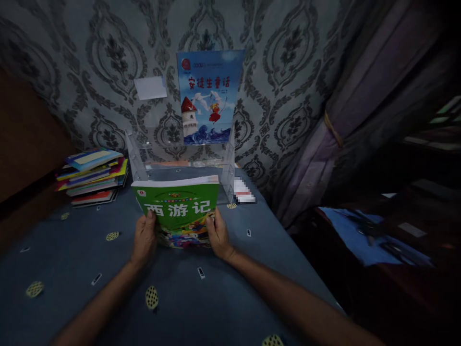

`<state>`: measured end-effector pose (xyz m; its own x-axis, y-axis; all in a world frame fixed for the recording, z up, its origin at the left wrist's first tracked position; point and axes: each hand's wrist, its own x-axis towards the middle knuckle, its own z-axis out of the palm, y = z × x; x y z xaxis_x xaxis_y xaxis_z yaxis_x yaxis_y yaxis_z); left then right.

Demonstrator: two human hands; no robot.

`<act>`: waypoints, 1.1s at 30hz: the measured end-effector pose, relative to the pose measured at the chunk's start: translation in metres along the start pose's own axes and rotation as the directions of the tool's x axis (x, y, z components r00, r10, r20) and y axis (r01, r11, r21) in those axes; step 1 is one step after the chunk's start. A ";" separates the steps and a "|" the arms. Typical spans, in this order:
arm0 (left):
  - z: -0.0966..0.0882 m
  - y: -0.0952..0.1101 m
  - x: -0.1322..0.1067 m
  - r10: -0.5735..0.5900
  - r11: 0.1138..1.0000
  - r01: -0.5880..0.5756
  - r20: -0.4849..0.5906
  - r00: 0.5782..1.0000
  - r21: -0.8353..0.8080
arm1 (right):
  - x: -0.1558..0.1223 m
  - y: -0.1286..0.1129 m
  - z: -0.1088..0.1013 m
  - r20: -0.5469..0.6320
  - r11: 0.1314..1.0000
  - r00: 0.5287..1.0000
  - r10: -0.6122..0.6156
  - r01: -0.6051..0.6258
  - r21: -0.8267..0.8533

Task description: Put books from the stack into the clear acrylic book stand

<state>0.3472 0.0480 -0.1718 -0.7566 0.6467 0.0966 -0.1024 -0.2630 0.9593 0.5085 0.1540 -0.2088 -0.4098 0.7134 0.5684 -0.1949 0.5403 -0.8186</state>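
Note:
A green-covered book [180,209] with large white Chinese characters is held up between both hands, its cover facing me. My left hand [144,238] grips its left edge, thumb on the front. On the opposite edge, my right hand [219,235] is closed the same way; the fingers behind the cover are hidden. Just beyond the book stands a clear tiered acrylic rack [228,168]. On its upper tier a blue book [212,103] with red characters, a tower and a swan leans upright.
A stack of books [95,175] lies at the left by the wall. A blurred-out item [244,191] is right of the rack. A purple curtain [324,139] hangs at the right, and a blue sheet [367,235] with dark objects lies beyond the table edge.

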 end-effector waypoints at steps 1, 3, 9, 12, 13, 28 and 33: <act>0.000 0.000 0.000 -0.006 1.000 0.006 0.001 1.000 -0.004 | 0.000 0.000 0.000 -0.007 1.000 1.000 0.000 0.000 0.001; 0.001 0.000 0.001 -0.005 1.000 0.005 0.004 1.000 -0.016 | 0.001 0.000 0.001 -0.015 1.000 1.000 0.003 -0.003 0.003; 0.002 -0.001 0.003 0.035 0.999 -0.035 0.009 0.999 -0.011 | 0.001 0.002 0.002 -0.036 1.000 0.999 0.017 -0.017 0.020; 0.000 -0.002 0.003 0.038 0.999 -0.037 0.041 0.998 -0.024 | 0.003 -0.002 0.001 -0.022 0.999 0.999 0.029 -0.028 0.025; 0.000 -0.002 0.003 0.032 0.999 -0.031 0.050 0.998 -0.019 | 0.005 -0.004 0.000 -0.021 0.999 0.999 0.031 -0.030 0.028; 0.003 0.011 0.003 0.015 0.999 -0.016 0.045 0.999 0.027 | 0.058 -0.089 0.002 -0.179 0.983 0.982 -0.057 0.086 0.161; 0.000 0.041 0.024 -0.021 0.987 0.002 0.115 0.993 0.161 | 0.049 -0.102 -0.001 -0.087 0.947 0.996 0.037 -0.008 0.320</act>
<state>0.3249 0.0524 -0.1302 -0.6747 0.7304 0.1064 0.0010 -0.1433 0.9897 0.5088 0.1347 -0.0974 -0.3379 0.7691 0.5425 -0.4668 0.3635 -0.8062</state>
